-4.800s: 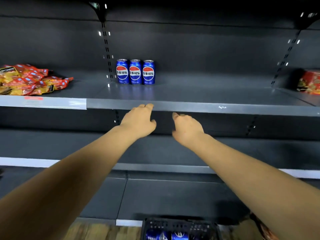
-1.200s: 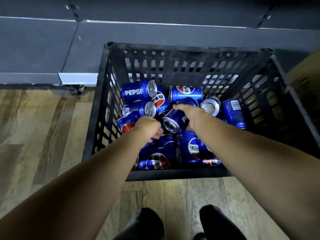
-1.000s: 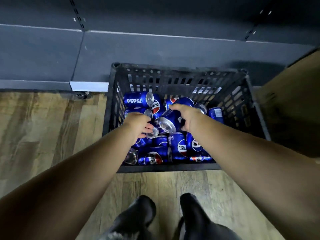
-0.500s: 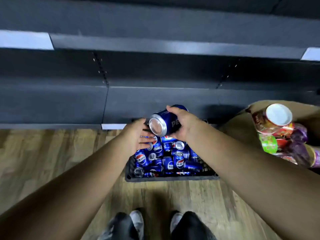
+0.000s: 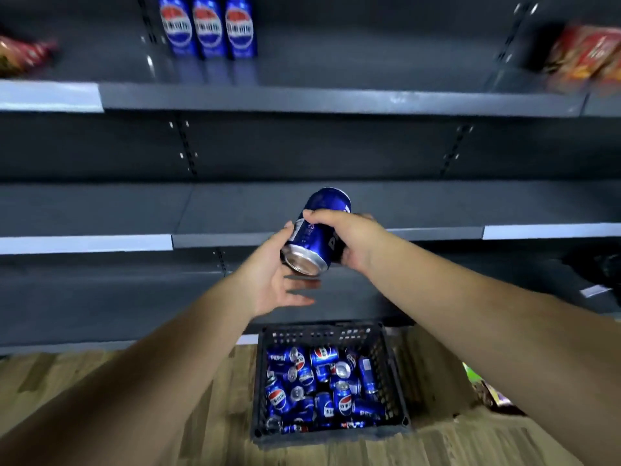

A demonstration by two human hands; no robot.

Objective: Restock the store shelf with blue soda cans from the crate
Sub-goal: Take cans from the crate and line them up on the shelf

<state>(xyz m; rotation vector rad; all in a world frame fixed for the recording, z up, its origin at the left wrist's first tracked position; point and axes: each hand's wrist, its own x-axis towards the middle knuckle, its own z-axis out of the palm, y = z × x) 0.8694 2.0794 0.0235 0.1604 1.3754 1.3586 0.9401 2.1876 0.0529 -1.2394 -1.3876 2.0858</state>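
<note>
The right hand [image 5: 349,240] gripped a blue soda can [image 5: 319,230], fingers curled over its upper side and thumb round the side nearest the camera. The can lay tilted in that grasp, its silver end pointing toward seven o'clock and its far end toward one o'clock, sticking out past the fingers. The left hand [image 5: 272,277] was at the can's eight o'clock, fingers straight and spread, its thumb touching the can's left side while the other fingers reached beneath the silver end without closing on it.

At six o'clock from the hands, well below them, a black crate [image 5: 331,334] stood on the wooden floor [image 5: 100,398], holding a jumble of blue cans [image 5: 322,388] lying at all angles. At eleven o'clock, on the top shelf [image 5: 336,99], three cans [image 5: 208,26] stood upright, side by side and touching. Snack packets [image 5: 584,58] lay at that shelf's two o'clock end, and another blurred packet [image 5: 23,57] at ten o'clock.
</note>
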